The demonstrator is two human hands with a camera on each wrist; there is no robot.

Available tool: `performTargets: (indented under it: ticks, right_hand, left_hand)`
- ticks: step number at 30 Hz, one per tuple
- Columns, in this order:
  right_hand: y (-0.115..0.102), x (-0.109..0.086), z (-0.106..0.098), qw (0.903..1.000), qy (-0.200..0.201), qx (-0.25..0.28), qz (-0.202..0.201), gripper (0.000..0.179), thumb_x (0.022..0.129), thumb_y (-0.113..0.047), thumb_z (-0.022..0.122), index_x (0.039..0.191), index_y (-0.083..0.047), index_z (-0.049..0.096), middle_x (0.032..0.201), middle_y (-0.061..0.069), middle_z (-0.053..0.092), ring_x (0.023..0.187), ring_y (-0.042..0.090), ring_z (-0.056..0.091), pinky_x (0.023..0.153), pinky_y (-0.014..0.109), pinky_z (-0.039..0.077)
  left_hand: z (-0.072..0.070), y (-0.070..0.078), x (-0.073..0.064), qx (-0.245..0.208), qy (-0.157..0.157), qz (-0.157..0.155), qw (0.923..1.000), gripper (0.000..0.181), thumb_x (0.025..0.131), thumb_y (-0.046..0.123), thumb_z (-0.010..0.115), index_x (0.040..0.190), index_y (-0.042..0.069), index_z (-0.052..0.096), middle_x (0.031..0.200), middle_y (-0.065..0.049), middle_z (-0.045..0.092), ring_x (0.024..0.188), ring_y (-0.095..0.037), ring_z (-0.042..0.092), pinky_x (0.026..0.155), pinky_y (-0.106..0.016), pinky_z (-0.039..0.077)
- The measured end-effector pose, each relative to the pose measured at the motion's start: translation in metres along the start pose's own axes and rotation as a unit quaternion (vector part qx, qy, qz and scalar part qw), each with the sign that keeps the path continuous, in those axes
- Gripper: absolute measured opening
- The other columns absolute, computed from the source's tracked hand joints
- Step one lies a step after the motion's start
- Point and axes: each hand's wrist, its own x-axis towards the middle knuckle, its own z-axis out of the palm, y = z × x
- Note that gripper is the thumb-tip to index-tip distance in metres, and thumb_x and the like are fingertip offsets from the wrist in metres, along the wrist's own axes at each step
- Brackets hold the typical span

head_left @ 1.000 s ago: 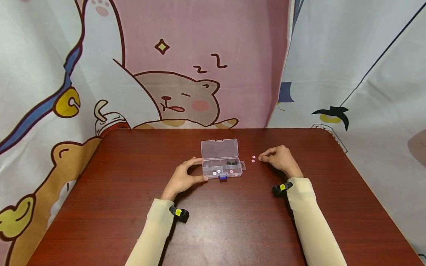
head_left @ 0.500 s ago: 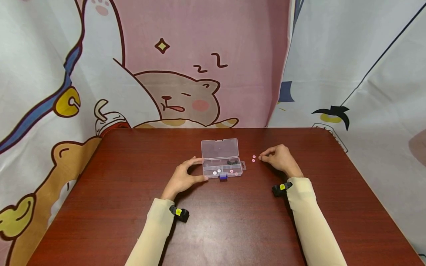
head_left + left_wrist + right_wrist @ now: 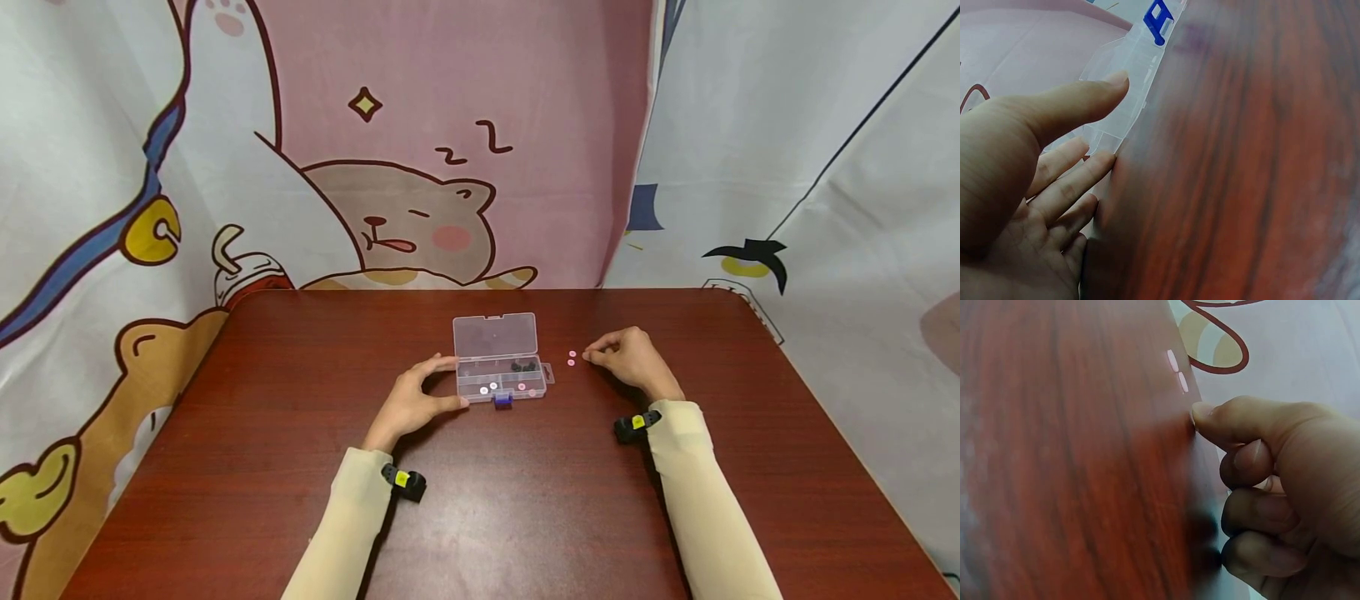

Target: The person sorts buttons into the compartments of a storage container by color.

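Note:
A clear plastic compartment box (image 3: 480,377) stands on the table with its hinged lid (image 3: 495,336) raised at the back. My left hand (image 3: 408,408) holds its left end, thumb at the front corner and fingers at the back. In the left wrist view, the thumb (image 3: 1085,103) overlaps the clear wall. To the right of the box lie two flat, button-like pink discs (image 3: 572,362). Just beyond them my right hand (image 3: 633,360) has thumb and index fingertips together at the tabletop, other fingers curled. I cannot tell whether a small piece is between those fingertips.
White discs (image 3: 488,388) and pink discs (image 3: 527,389) lie in the front compartments, and black pieces (image 3: 523,367) in a rear one. A blue latch (image 3: 503,402) hangs at the box's front. Behind the brown table (image 3: 510,517) hangs a printed cloth (image 3: 570,167).

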Motion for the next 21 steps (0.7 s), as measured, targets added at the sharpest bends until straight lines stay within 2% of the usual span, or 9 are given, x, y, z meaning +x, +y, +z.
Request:
performTargets:
  ticks: [5, 9, 15, 21]
  right_hand:
    - [0.0011, 0.0001, -0.0004, 0.9999, -0.007, 0.007, 0.007, 0.014, 0.095, -0.023, 0.074, 0.093, -0.012, 0.082, 0.076, 0.003, 0.071, 0.065, 0.013, 0.052, 0.059, 0.025, 0.043]
    - [0.0021, -0.0002, -0.0005, 0.9997, -0.011, 0.015, 0.013, 0.015, 0.095, -0.024, 0.075, 0.094, -0.011, 0.082, 0.077, 0.002, 0.072, 0.066, 0.014, 0.053, 0.061, 0.025, 0.044]
    - [0.0039, -0.0007, -0.0004, 0.9993, 0.011, 0.037, -0.004, 0.012, 0.094, -0.022, 0.076, 0.097, -0.012, 0.082, 0.079, 0.004, 0.076, 0.064, 0.012, 0.056, 0.062, 0.024, 0.047]
    - [0.0033, -0.0006, -0.0005, 0.9966, 0.043, 0.068, -0.022, 0.013, 0.091, -0.026, 0.079, 0.097, -0.014, 0.08, 0.063, 0.001, 0.062, 0.057, 0.012, 0.048, 0.054, 0.025, 0.041]
  left_hand:
    - [-0.0002, 0.0001, -0.0002, 0.0, 0.0, -0.002, 1.0, 0.067, 0.075, 0.031, 0.092, 0.136, 0.025, 0.066, 0.16, -0.011, 0.046, 0.153, -0.028, 0.037, 0.124, -0.052, 0.029]
    - [0.0, 0.0005, -0.0005, 0.002, 0.0, -0.003, 1.0, 0.067, 0.075, 0.031, 0.092, 0.136, 0.025, 0.066, 0.161, -0.011, 0.045, 0.153, -0.028, 0.037, 0.125, -0.052, 0.029]
    - [0.0002, 0.0013, -0.0012, 0.0, 0.0, -0.003, 1.0, 0.065, 0.076, 0.032, 0.091, 0.136, 0.026, 0.066, 0.161, -0.01, 0.045, 0.153, -0.029, 0.036, 0.124, -0.054, 0.029]
    - [-0.0001, 0.0011, -0.0013, 0.001, 0.001, -0.003, 1.0, 0.065, 0.076, 0.031, 0.092, 0.136, 0.026, 0.066, 0.16, -0.01, 0.046, 0.153, -0.028, 0.037, 0.124, -0.053, 0.029]
